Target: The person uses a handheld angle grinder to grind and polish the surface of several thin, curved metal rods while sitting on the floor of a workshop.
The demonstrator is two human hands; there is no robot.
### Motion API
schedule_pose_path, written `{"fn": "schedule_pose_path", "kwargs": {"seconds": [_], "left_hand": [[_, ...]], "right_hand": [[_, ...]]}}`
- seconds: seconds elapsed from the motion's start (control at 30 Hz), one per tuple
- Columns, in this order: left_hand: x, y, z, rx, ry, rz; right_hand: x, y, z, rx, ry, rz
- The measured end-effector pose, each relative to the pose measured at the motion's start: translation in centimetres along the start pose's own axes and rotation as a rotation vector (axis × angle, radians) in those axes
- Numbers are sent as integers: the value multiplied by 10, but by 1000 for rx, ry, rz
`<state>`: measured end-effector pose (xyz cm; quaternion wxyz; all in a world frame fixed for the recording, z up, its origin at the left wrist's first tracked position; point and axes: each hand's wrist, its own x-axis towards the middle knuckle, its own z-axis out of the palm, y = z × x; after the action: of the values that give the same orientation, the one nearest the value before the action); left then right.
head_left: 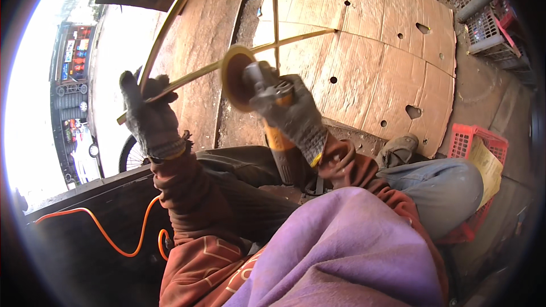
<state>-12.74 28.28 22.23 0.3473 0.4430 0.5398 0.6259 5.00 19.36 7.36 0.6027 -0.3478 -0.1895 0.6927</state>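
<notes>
My left hand, in a dark grey knit glove, is closed around the joined end of a thin brass-coloured metal frame. From there one bar curves up and away, while another runs right across a third, upright bar. My right hand, gloved too, grips an angle grinder with a yellow and dark body. Its round brownish disc stands edge-on against the crossing bar or very close to it; contact cannot be made out. Blur softens the right hand and the grinder's head.
Flattened cardboard with several holes covers the ground ahead. A red plastic crate holding yellowish paper stands beside my right knee. Grey crates are stacked at the far right. An orange cord crosses a dark surface at left, near a spoked wheel.
</notes>
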Motion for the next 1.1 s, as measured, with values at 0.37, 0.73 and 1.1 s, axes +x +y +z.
{"fn": "schedule_pose_path", "kwargs": {"seconds": [0.37,0.73,1.1], "left_hand": [[4,2,-13,342,-164,279],[-2,5,-9,419,-47,238],[8,0,-29,532,-133,412]], "right_hand": [[2,-15,-10,-84,216,14],[-16,11,18,136,23,-133],[-4,-13,5,50,40,-83]]}}
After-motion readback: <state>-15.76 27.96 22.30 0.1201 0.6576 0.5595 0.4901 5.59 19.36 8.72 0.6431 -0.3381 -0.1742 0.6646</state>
